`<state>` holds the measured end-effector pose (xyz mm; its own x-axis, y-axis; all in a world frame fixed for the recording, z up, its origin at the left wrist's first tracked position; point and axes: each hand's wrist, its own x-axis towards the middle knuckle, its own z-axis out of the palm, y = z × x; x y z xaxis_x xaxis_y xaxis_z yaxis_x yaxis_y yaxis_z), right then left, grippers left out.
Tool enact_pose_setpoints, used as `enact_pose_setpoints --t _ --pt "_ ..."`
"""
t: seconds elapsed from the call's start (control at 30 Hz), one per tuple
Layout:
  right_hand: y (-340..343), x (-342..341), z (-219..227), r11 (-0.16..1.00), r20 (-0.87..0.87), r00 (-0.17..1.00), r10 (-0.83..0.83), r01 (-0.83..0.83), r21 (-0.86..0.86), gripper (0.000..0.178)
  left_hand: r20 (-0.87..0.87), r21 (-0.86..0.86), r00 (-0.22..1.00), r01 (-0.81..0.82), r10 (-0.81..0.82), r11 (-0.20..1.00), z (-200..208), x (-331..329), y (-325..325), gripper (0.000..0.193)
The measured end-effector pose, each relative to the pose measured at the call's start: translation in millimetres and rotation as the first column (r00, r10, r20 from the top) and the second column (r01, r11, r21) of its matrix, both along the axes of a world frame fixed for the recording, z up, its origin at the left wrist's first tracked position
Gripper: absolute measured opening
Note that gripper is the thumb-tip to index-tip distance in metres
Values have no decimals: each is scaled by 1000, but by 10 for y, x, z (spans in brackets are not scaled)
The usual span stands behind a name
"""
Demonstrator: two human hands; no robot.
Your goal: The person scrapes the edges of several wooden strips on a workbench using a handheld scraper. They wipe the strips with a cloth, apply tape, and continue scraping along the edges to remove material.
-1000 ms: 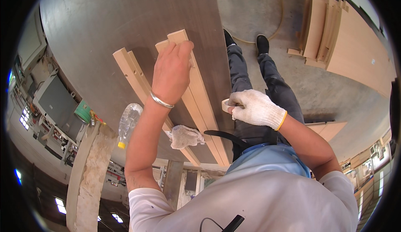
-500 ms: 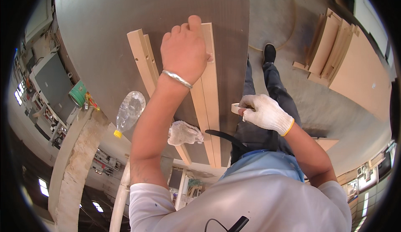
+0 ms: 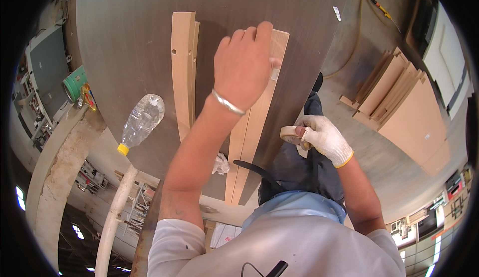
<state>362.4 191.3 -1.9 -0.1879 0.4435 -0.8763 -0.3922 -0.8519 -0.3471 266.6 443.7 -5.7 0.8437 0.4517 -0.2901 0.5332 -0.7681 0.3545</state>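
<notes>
My bare left hand [image 3: 244, 66], with a silver bracelet at the wrist, is closed over the far end of two pale wooden strips [image 3: 244, 147]. They lie side by side on a dark tabletop [image 3: 134, 62]. Next to my left thumb, a small light piece of what looks like tape [image 3: 275, 73] shows on the right strip. My right hand [image 3: 325, 138], in a white knit glove with a yellow cuff, grips a roll of masking tape [image 3: 288, 134] by its rim, beyond the table's right edge.
Left of the strips lie more drilled wooden strips [image 3: 184, 77]. A clear bottle with a yellow cap [image 3: 142, 120] rests on the table near crumpled plastic [image 3: 220, 164]. Stacked wooden panels [image 3: 406, 112] and a yellow hose [image 3: 358, 42] are on the floor at right.
The whole view has turned, so the table and strips slant differently. The tape roll has tilted to show more of its side. My left hand stays on the strips' far end.
</notes>
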Motion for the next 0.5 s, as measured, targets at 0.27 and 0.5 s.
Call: enact_pose_setpoints --t 0.27,0.5 --pt "30 69 -58 1000 -24 999 -27 27 -5 39 126 -75 975 -173 182 982 -86 -394 -286 89" --pt "288 161 83 990 -69 989 -130 133 46 50 214 -34 947 -237 239 971 -113 -525 -504 77"
